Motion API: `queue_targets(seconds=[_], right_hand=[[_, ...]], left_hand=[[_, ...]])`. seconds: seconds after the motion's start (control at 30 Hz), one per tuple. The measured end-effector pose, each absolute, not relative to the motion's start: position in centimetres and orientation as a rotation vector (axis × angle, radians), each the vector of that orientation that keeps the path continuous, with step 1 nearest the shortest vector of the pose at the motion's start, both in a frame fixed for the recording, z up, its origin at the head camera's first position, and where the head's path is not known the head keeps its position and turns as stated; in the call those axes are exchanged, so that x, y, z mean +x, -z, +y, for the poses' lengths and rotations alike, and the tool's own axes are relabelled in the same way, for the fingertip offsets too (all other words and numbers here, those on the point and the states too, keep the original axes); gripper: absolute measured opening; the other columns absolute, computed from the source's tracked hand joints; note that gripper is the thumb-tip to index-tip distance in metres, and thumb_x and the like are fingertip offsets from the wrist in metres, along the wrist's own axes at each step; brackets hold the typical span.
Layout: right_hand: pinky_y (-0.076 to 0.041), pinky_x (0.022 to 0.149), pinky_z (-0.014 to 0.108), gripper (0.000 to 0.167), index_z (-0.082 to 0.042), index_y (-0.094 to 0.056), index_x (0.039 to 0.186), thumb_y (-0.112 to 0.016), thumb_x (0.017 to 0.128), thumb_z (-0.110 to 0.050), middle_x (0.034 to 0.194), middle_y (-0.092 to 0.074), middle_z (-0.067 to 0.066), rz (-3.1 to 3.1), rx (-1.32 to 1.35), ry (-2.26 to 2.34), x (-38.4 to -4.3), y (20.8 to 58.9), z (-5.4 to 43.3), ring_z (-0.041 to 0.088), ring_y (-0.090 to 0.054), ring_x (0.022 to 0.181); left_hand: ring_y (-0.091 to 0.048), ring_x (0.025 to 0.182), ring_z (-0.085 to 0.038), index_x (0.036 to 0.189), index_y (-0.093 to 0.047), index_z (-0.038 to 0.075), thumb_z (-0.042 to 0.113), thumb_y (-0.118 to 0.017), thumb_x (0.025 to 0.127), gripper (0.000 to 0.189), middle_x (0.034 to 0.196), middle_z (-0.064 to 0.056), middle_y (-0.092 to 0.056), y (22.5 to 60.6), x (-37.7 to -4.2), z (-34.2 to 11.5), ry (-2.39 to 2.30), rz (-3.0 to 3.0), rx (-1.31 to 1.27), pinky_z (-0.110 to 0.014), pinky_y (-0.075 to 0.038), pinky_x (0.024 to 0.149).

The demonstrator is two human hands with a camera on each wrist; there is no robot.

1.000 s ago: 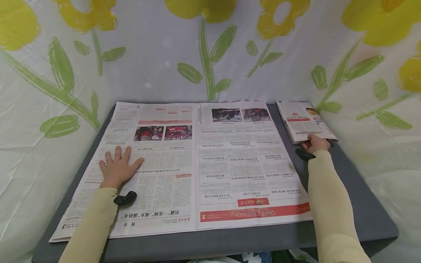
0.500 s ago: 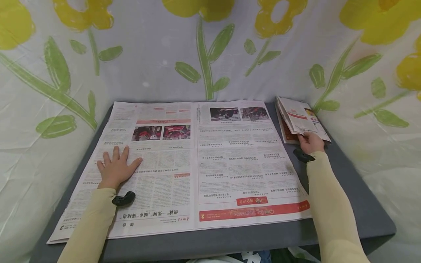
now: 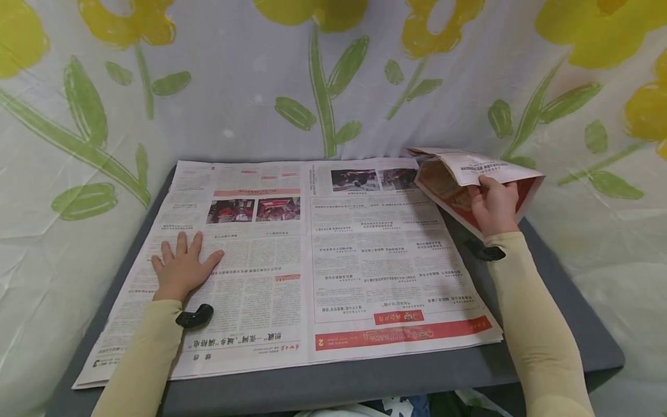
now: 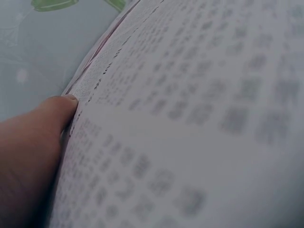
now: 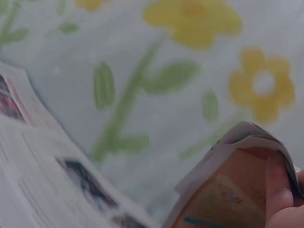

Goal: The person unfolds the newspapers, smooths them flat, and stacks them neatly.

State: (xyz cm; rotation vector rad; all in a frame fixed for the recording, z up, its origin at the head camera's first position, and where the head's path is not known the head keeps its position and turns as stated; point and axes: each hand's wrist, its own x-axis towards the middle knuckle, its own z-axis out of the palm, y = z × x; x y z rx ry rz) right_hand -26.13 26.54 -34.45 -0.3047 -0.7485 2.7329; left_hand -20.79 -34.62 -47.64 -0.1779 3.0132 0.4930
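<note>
A large newspaper (image 3: 266,289) lies spread out on the dark grey table. My left hand (image 3: 181,271) rests on its left page with the fingers spread; the left wrist view shows the thumb (image 4: 61,107) against the printed paper. At the table's right back, my right hand (image 3: 495,205) grips a folded newspaper (image 3: 487,165) by its near edge. The folded newspaper is raised and bent, its red and tan underside showing below. Its left part overlaps the top right corner of the spread newspaper. In the right wrist view, the thumb presses the orange side (image 5: 228,190).
Flower-printed sheeting (image 3: 234,104) hangs behind the table and along both sides. The grey table (image 3: 333,388) shows along its front edge and to the right of the spread newspaper. Some items, partly hidden, sit below the front edge.
My right hand has lifted the folded newspaper off the table's right back corner and tipped it up, shifting it slightly left over the spread newspaper. The left hand stays in place.
</note>
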Motion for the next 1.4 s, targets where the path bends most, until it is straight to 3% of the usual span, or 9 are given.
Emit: queue_targets(seconds=[0.07,0.17,0.47,0.63,0.9,1.0,1.13,1.3,1.4], right_hand=[[-0.061,0.078,0.034,0.063,-0.024,-0.034,0.146,-0.044,0.099,0.017,0.135,-0.048,0.003,-0.811,-0.190,-2.730,-25.4,33.3,25.1,0.020,-0.059,0.121],[-0.063,0.078,0.036,0.057,-0.017,-0.036,0.141,-0.043,0.098,0.019,0.130,-0.052,0.009,-0.840,-0.005,-2.759,-24.2,32.0,23.1,0.024,-0.067,0.111],[-0.061,0.086,0.030,0.052,-0.017,-0.032,0.147,-0.040,0.104,0.010,0.132,-0.059,0.006,-1.135,0.263,-2.898,-20.0,31.6,18.3,0.020,-0.073,0.113],[-0.060,0.088,0.026,0.052,-0.020,-0.032,0.147,-0.032,0.104,0.010,0.127,-0.064,0.001,-1.208,0.132,-2.949,-17.7,33.3,14.7,0.014,-0.073,0.111],[-0.058,0.093,0.026,0.063,-0.021,-0.020,0.157,-0.031,0.104,0.011,0.144,-0.047,0.003,-1.262,-0.204,-2.969,-15.5,38.7,9.7,0.009,-0.069,0.113],[-0.057,0.098,0.030,0.067,-0.024,-0.016,0.160,-0.033,0.105,0.009,0.155,-0.040,0.007,-1.298,-0.323,-2.997,-14.6,40.6,8.3,0.016,-0.063,0.127],[-0.051,0.107,0.039,0.062,-0.022,-0.017,0.161,-0.037,0.107,0.003,0.162,-0.035,0.013,-1.309,-0.458,-3.066,-13.4,42.3,6.8,0.032,-0.044,0.147],[-0.039,0.113,0.048,0.055,-0.014,-0.024,0.161,-0.037,0.109,-0.002,0.164,-0.033,0.020,-1.333,-0.453,-3.188,-12.6,43.3,5.4,0.037,-0.036,0.150],[-0.039,0.114,0.047,0.051,-0.013,-0.028,0.160,-0.036,0.110,-0.006,0.164,-0.035,0.021,-1.388,-0.457,-3.261,-12.2,43.6,4.7,0.038,-0.038,0.149]], left_hand=[[0.010,0.148,-0.067,0.162,-0.015,0.002,0.073,-0.038,0.097,0.098,0.165,-0.037,0.000,47.7,-20.9,-34.6,-0.487,3.015,-0.176,-0.082,0.006,0.112],[0.010,0.148,-0.067,0.162,-0.015,0.002,0.073,-0.037,0.097,0.099,0.165,-0.037,0.000,47.7,-21.0,-34.5,-0.485,3.015,-0.169,-0.082,0.005,0.112],[0.010,0.146,-0.069,0.162,-0.013,0.002,0.074,-0.036,0.097,0.100,0.164,-0.038,0.002,47.3,-20.6,-34.9,-0.508,2.996,-0.162,-0.084,0.004,0.110],[0.010,0.146,-0.069,0.162,-0.013,0.003,0.075,-0.035,0.096,0.100,0.164,-0.038,0.001,47.7,-20.6,-35.5,-0.491,3.011,-0.162,-0.084,0.005,0.110],[0.011,0.146,-0.069,0.163,-0.012,0.004,0.078,-0.033,0.095,0.102,0.164,-0.038,0.002,48.4,-21.1,-35.5,-0.492,3.010,-0.154,-0.084,0.006,0.110],[0.010,0.146,-0.069,0.162,-0.013,0.004,0.077,-0.033,0.096,0.101,0.164,-0.038,0.001,48.5,-21.1,-35.4,-0.492,3.018,-0.158,-0.084,0.005,0.110],[0.010,0.146,-0.069,0.162,-0.014,0.003,0.076,-0.034,0.096,0.101,0.164,-0.038,0.000,48.4,-21.1,-35.3,-0.501,3.029,-0.154,-0.084,0.006,0.110],[0.011,0.147,-0.068,0.162,-0.014,0.003,0.075,-0.036,0.096,0.100,0.164,-0.038,0.001,48.2,-21.1,-35.0,-0.504,3.025,-0.165,-0.083,0.006,0.111],[0.011,0.147,-0.068,0.162,-0.014,0.003,0.074,-0.037,0.096,0.100,0.165,-0.037,0.001,48.2,-21.0,-35.0,-0.508,3.022,-0.172,-0.083,0.007,0.111]])
